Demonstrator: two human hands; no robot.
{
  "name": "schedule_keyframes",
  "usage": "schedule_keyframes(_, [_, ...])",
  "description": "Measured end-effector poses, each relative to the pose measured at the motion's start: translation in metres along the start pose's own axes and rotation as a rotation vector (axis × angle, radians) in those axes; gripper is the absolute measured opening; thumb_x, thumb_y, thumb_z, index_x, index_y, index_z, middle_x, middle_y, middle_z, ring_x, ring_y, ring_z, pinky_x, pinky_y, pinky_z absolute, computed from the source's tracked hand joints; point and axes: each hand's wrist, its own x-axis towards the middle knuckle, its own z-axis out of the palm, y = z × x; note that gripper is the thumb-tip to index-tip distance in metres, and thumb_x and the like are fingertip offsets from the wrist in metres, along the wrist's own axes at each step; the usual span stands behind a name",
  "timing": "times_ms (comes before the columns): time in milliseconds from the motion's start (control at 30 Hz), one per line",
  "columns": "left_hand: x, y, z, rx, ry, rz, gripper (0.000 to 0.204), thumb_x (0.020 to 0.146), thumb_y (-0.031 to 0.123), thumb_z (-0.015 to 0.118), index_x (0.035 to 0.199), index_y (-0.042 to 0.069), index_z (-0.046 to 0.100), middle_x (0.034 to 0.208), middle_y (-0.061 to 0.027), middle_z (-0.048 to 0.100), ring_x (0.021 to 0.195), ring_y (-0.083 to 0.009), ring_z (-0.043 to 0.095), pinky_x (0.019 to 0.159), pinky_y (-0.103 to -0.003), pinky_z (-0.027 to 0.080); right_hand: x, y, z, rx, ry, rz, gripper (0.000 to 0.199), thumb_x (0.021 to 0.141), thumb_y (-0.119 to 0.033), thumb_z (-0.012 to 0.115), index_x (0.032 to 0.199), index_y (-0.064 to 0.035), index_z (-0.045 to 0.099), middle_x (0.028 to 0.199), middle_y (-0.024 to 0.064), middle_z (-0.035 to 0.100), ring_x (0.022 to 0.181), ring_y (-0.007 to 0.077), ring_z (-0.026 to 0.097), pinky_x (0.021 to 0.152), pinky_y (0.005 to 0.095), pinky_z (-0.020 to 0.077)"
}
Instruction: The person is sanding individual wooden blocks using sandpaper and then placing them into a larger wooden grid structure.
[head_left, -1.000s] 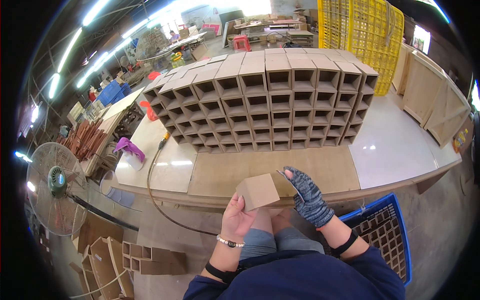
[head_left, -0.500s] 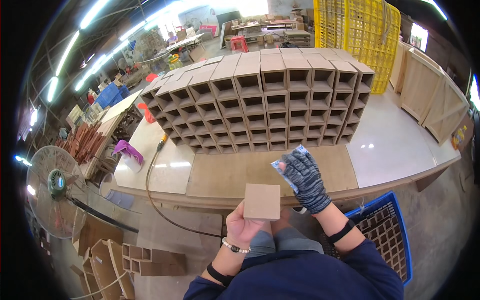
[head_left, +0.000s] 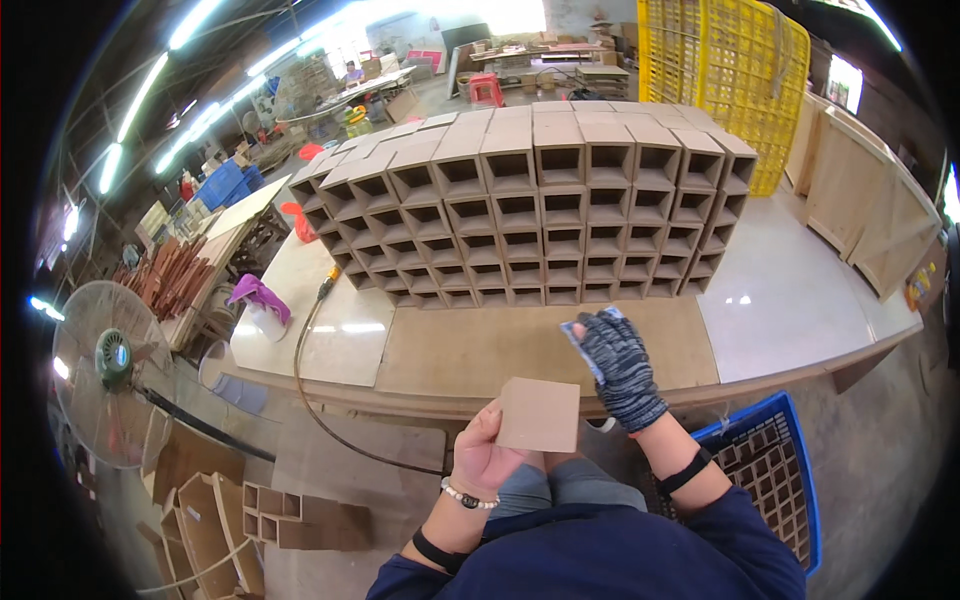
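My bare left hand [head_left: 485,455] grips a brown square box [head_left: 538,415] by its left side, over my lap at the table's front edge. One flat, plain face of the box shows; its other sides are mostly hidden. My right hand [head_left: 622,372], in a grey-black knitted glove, is closed around a thin folded blue-and-white sheet [head_left: 582,352]. The gloved hand is just right of the box and above it in the picture, apart from it. Behind both hands, a wide stack of open-ended brown square boxes [head_left: 520,212] stands on the table [head_left: 470,350] in several rows.
A blue crate [head_left: 812,500] with more square boxes stands low at my right. Tall yellow crates [head_left: 680,50] rise behind the stack. A hose [head_left: 300,375] hangs over the table's left front edge. At left are a fan [head_left: 112,360] and a spray bottle with purple cloth [head_left: 262,305].
My left hand has tilted and turned the box, bringing it slightly right. My gloved right hand has come down a little with the sheet, nearer the box.
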Motion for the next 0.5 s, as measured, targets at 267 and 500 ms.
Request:
schedule_keyframes(267, [0.005, 0.013, 0.035, 0.858, 0.276, 0.123, 0.037, 0.083, 0.0, 0.05, 0.119, -0.005, 0.042, 0.111, -0.0109, 0.056, 0.104, -0.0143, 0.051, 0.091, -0.027, 0.038, -0.008, 0.0, -0.024, 0.349, -0.116, 0.646, 0.071, 0.068, 0.007, 0.041, 0.135, -0.0029, 0.022, 0.131, 0.0196, 0.038, 0.121, 0.0341, 0.035, 0.096, 0.0326, 0.0354])
schedule_keyframes(500, [0.009, 0.003, 0.037, 1.292, 0.267, 0.09, 0.038, 0.083, -0.005, 0.046, 0.121, -0.005, 0.04, 0.111, -0.0106, 0.055, 0.104, -0.0125, 0.051, 0.089, -0.025, 0.038, 0.011, -0.042, -0.038, 0.266, -0.078, -0.068, 0.051, 0.072, -0.004, 0.053, 0.123, -0.007, 0.045, 0.127, 0.0157, 0.043, 0.118, 0.0315, 0.041, 0.102, 0.0421, 0.0271])
